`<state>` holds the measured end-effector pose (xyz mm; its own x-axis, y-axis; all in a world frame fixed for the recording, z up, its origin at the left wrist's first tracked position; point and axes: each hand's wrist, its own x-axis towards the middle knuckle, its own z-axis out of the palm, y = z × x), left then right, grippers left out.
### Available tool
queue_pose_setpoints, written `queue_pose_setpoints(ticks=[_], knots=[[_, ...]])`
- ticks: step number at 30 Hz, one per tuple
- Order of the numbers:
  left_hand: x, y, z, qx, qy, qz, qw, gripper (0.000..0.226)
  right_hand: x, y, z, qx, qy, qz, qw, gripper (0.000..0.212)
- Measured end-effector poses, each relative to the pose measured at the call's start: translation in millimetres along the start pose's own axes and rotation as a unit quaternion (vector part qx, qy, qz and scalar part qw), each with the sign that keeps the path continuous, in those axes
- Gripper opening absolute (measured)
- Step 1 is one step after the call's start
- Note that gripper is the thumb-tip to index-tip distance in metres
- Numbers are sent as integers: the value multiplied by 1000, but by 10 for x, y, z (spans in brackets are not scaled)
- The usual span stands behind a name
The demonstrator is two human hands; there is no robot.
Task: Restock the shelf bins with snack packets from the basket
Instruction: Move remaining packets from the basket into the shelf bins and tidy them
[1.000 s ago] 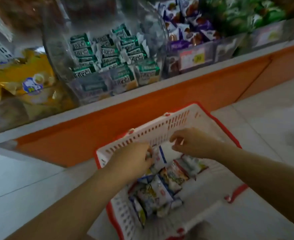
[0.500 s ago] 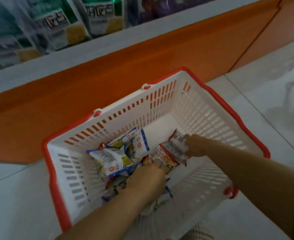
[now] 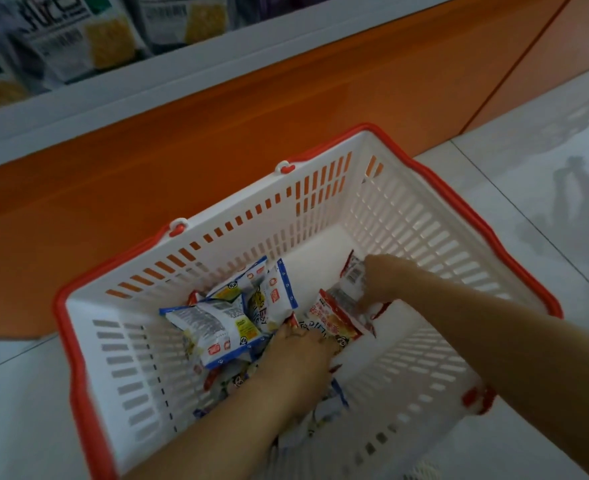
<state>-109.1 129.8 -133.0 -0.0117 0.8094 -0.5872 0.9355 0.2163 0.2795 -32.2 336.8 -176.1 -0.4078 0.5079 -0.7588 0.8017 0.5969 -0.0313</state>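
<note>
Reaching into white basket (image 3: 320,220), right hand (image 3: 386,282) pinching red-edged packet (image 3: 353,277), left hand (image 3: 303,355) among packets (image 3: 216,323), grip unclear

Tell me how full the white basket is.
Partly filled: the white slotted plastic basket with a red rim holds a loose, low pile of snack packets; its far floor shows bare.

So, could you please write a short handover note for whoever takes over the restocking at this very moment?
Left hand: down among the packets in the basket; grip unclear.
Right hand: pinches a red-edged packet.
Blue-edged packets lie heaped in the basket, which sits on the floor below the shelf bins.
Done: no packet lifted out yet.
Left: carry the packets up to the bins.
</note>
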Motion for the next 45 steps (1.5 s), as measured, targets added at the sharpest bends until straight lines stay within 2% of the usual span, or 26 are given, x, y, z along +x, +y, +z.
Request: queue_pose_setpoints(ticks=[2,3,4,5,6,7,8,9,10,11,13,14,16,17,19,22,24,25,27,29,30,32,35,38,42,45], knots=[[-41,1,-148,-140,21,-13,990,35,-247,-13,-273,5,25,-34,999,68],[-67,0,-225,-235,31,-34,971,34,-400,-16,-405,20,47,-61,997,64],[-93,-4,-302,-340,31,-61,938,31,-562,-20,-515,45,73,-93,992,62],[-133,-9,-394,-460,26,-93,883,29,-736,-40,-616,75,109,-132,982,62],[-170,-25,-476,-589,9,-126,799,29,-906,-69,-699,103,154,-174,967,62],[-192,-56,-551,-703,-21,-153,695,34,-1054,-105,-756,123,197,-214,949,59],[-223,-111,-613,-784,-51,-158,598,45,-1186,-142,-789,128,227,-248,933,55],[-265,-179,-650,-836,-72,-145,525,56,-1301,-188,-801,119,240,-276,923,50],[-317,-252,-685,-868,-83,-122,474,64,-1394,-234,-783,103,246,-300,916,47],[-375,-325,-713,-889,-89,-95,439,68,-1470,-281,-754,83,251,-325,908,46],[-483,-452,-751,-912,-102,-43,396,70,-1572,-363,-685,32,276,-381,882,49],[-532,-502,-772,-915,-112,-23,387,68,-1594,-401,-650,11,286,-407,867,53],[-628,-584,-779,-906,-122,1,405,70,-1625,-471,-620,-7,280,-442,852,58],[-674,-609,-774,-900,-118,7,420,75,-1635,-501,-618,-9,271,-449,851,60],[-758,-634,-764,-904,-93,6,416,73,-1666,-559,-640,-11,264,-448,854,65],[-870,-623,-820,-899,-24,1,437,64,-1575,-574,-678,81,239,-355,900,81],[-906,-679,-850,-907,17,7,420,74,-1359,-499,-657,123,225,-262,930,75],[-917,-717,-868,-911,27,10,411,83,-1229,-451,-615,109,196,-226,948,66],[-936,-781,-901,-914,44,16,402,91,-976,-418,-441,46,67,-186,979,53],[-948,-824,-912,-914,58,16,401,88,-781,-470,-172,18,-83,-163,983,58],[-957,-832,-912,-912,61,14,406,85,-675,-506,-13,31,-131,-152,979,61],[-985,-820,-905,-907,65,9,415,81,-546,-618,260,72,-175,-137,972,56],[-1032,-801,-897,-904,70,-1,421,90,-404,-762,577,49,-156,-148,975,41],[-1072,-808,-908,-904,79,-2,419,88,-384,-782,638,31,-138,-163,977,25],[-1119,-775,-973,-879,115,-31,462,60,-490,-564,282,16,-143,-133,981,32],[-1165,-732,-1099,-859,134,-21,495,64,-721,-346,-316,-2,-99,-106,989,22]])
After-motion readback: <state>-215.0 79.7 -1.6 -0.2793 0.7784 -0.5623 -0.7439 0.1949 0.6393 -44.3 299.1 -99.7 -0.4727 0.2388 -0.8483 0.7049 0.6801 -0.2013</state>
